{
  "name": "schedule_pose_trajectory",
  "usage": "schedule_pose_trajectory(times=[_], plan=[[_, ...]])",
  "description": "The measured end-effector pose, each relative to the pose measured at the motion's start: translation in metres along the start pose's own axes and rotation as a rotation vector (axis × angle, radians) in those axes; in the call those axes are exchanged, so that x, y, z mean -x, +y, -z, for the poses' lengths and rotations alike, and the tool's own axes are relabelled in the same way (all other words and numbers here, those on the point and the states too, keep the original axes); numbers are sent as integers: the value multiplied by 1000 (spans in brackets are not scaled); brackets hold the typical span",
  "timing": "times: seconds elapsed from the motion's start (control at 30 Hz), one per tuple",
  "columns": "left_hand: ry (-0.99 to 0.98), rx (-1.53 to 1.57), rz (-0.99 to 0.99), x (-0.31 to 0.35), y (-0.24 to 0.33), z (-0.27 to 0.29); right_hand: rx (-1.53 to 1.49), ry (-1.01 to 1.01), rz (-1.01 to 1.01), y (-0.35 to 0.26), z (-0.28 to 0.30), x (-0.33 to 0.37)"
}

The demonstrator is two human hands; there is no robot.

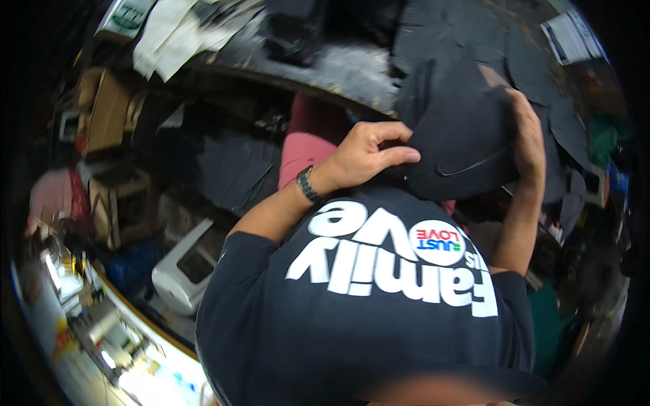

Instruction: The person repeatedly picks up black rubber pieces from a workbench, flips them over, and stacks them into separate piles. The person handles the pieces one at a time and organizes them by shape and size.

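Note:
A black, curved piece of leather-like sheet (467, 125) with a raised seam near its lower edge is held up in front of my chest, at the table's edge. My right hand (529, 132) wraps round its right side, with the fingers partly hidden behind it. On the left edge, the thumb and bent fingers of my left hand (372, 154) close on the black piece; the fingertips are partly out of sight. A dark watch (308, 185) is on my left wrist.
Flat black sheets (440, 34) cover the right of the dark worktable (359, 71). Crumpled whitish cloth or paper (172, 37) lies at its left end. Lower left are a cardboard box (108, 111), a white plastic casing (177, 281) and a lit bench (152, 365).

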State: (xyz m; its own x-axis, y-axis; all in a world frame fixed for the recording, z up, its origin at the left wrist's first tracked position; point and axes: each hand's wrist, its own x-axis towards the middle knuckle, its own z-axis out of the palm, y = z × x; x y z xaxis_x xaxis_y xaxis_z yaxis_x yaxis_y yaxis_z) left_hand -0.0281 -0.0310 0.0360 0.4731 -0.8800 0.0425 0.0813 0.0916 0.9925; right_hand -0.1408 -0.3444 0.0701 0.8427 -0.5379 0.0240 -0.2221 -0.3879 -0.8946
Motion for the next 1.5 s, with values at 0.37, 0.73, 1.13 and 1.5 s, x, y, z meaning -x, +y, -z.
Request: schedule_pose_trajectory(times=[0.37, 0.73, 1.13, 1.5], plan=[[1041, 530, 184, 213, -106, 173, -266, -208, -170, -14, -7, 4], [1433, -460, 631, 357, -184, 234, -155, -169, -112, -12, -12, 9], [184, 359, 258, 52, -62, 59, 432, -66, 238, -18, -17, 20], [-345, 397, 409, -13, -56, -12, 638, 21, 307, -26, -20, 33]])
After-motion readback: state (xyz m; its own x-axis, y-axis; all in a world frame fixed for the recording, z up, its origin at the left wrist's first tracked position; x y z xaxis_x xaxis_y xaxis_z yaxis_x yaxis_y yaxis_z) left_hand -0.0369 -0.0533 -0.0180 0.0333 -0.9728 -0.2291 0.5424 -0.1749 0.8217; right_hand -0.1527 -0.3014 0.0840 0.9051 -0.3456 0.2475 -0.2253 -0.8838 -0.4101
